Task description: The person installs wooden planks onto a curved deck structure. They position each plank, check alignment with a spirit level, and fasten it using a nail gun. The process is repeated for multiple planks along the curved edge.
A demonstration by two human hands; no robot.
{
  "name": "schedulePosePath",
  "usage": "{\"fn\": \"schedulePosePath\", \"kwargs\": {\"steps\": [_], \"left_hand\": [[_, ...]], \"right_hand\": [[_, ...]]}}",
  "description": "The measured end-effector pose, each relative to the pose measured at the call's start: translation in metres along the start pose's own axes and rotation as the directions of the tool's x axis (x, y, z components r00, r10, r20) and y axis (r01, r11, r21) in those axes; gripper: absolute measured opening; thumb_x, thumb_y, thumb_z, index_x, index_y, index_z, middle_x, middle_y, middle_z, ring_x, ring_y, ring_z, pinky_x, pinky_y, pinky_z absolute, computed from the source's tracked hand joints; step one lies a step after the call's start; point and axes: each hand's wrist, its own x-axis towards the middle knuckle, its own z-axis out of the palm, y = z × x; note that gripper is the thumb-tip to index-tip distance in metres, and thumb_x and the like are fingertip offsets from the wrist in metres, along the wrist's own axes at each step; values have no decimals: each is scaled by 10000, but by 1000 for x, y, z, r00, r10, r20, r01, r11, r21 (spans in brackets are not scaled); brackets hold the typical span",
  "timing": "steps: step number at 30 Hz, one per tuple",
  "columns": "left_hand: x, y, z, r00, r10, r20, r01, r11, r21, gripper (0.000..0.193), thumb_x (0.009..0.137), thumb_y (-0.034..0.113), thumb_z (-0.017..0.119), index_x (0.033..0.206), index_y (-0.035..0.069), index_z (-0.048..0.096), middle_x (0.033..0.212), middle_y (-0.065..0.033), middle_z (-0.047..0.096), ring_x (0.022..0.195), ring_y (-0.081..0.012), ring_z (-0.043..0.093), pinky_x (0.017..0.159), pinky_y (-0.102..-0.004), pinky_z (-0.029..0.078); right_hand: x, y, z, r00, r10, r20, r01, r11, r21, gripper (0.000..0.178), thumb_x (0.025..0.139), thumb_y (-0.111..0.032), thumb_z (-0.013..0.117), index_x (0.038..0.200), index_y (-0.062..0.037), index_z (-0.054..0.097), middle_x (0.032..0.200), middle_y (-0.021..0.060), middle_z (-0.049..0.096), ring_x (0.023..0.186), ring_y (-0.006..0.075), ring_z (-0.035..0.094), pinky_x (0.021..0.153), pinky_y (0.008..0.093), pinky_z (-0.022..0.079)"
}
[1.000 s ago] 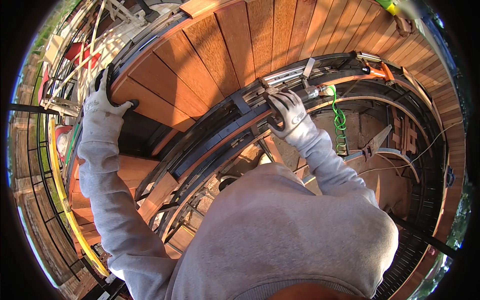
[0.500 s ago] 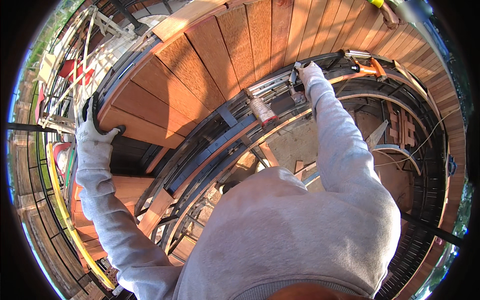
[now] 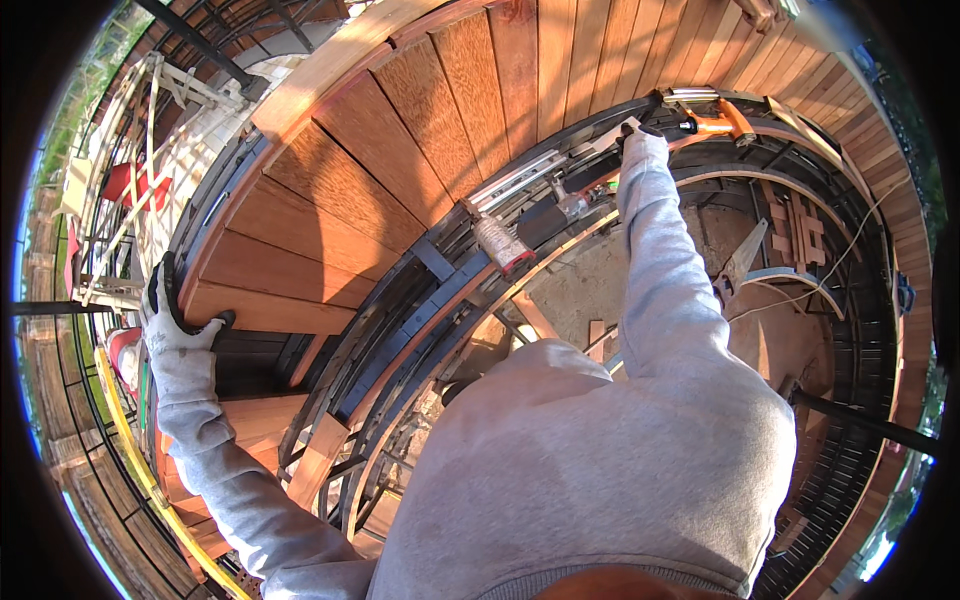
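Note:
My left hand [image 3: 180, 335], in a grey glove with dark fingertips, lies at the outer corner of the nearest reddish deck board [image 3: 265, 308]. Its thumb and fingers are spread around that corner. My right hand [image 3: 643, 148], also gloved, reaches far forward over the dark curved frame. Its fingers are closed at the end of a small pale wooden strip [image 3: 606, 138]; the grip is partly hidden. Left of it, a silver cylindrical tool with a red end [image 3: 503, 243] lies by a long metal bar [image 3: 520, 180]. A small silver-and-clear item [image 3: 575, 204] rests close by.
An orange-handled tool [image 3: 722, 124] sits on the frame beyond my right hand. Below the curved ledge are the ground, wood offcuts [image 3: 797, 235] and a handsaw [image 3: 742, 258]. A yellow level-like bar [image 3: 135, 445] stands at left. Another person's hand [image 3: 757, 12] shows at the top right.
My right hand has moved slightly right and away from the silver-and-clear item, now at the wooden strip. My left hand stays at the board's corner as the view shifts.

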Motion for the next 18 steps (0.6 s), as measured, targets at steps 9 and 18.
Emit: {"fn": "schedulePosePath", "kwargs": {"steps": [9,18], "left_hand": [[-1,-18,0,998,68,8,-68,995,77,1199,527,280,984,1554,95,394,1480,-179,506,1363,-392,461,1143,-494,390],[1,-6,-4,1000,24,-12,-23,998,51,1169,531,264,978,1543,108,415,1429,-187,526,1319,-399,484,1126,-502,389]], "right_hand": [[5,55,4,942,337,5,-310,861,402,321,873,-248,733,1093,-16,703,1000,145,761,943,273,739,784,385,570],[-50,27,-29,853,497,-163,-286,704,651,491,857,-285,806,1215,-2,625,1093,187,731,1023,319,716,887,406,552]]}}
